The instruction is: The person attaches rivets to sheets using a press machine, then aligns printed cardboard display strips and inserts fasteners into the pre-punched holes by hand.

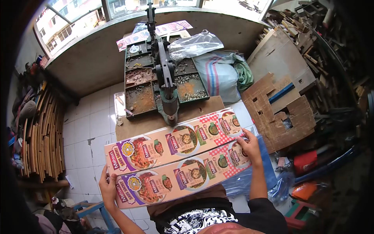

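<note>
Two long printed strips, an upper one (163, 146) and a lower one (187, 179), lie side by side across my lap, both showing food pictures. My left hand (108, 185) grips their left end near the seam, thumb on top. At the right end my right hand (250, 145) pinches the edge where the strips meet, thumb on top and fingers mostly underneath. Just beyond the upper strip stands a dark metal hand press (167, 78), its round base on a brown board (128, 130).
Behind the press sits a green compartment tray (141, 86) with small metal parts. A woven sack (218, 74) and clear plastic bag (198, 43) lie to its right. Cut boards (280, 113) lean at right; wooden strips (43, 136) stack at left. Blue plastic (265, 163) lies beside my right arm.
</note>
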### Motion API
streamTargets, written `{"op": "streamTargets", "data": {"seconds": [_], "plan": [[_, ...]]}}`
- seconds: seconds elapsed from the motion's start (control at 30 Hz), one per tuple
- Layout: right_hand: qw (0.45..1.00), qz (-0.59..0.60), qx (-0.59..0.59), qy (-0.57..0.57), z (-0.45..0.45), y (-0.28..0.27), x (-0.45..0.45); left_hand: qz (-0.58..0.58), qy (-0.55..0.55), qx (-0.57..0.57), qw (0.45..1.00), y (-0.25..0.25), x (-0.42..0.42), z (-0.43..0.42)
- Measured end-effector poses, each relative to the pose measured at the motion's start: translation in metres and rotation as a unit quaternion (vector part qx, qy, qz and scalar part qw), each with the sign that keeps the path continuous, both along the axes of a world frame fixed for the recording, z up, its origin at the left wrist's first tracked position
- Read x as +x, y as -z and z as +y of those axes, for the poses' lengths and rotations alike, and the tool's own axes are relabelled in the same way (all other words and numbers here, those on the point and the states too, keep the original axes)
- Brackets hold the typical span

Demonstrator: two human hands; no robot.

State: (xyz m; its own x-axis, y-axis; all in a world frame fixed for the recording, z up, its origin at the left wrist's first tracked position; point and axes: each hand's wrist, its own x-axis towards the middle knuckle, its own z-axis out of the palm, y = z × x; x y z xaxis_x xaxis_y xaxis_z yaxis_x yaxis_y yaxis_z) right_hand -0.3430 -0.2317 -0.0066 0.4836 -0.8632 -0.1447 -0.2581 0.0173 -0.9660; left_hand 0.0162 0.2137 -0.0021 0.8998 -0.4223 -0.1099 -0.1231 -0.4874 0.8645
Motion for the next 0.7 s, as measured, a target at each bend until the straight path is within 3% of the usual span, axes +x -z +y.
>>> {"op": "streamTargets", "data": {"seconds": [0.13,0.27,0.33,0.37,0.47,0.7], "plan": [[0.994,0.107,-0.026,-0.005,-0.003,0.0,-0.002,0.011,-0.027,0.036,0.999,-0.009,-0.004,-0.006],[0.994,0.11,-0.006,-0.025,-0.01,0.015,-0.003,0.056,-0.045,0.071,0.995,-0.007,0.0,-0.008],[0.995,0.09,-0.016,-0.048,-0.012,0.015,-0.002,0.042,-0.006,0.057,0.997,-0.004,0.001,-0.007],[0.995,0.073,0.053,-0.053,-0.012,0.013,-0.002,0.053,-0.006,0.055,0.997,-0.009,-0.001,-0.01],[0.995,0.002,0.089,-0.048,-0.015,0.027,-0.005,0.04,-0.019,0.055,0.997,-0.001,0.0,-0.008],[0.996,-0.03,0.069,-0.05,-0.006,0.021,-0.002,0.034,-0.015,0.059,0.998,-0.002,0.0,-0.005]]}}
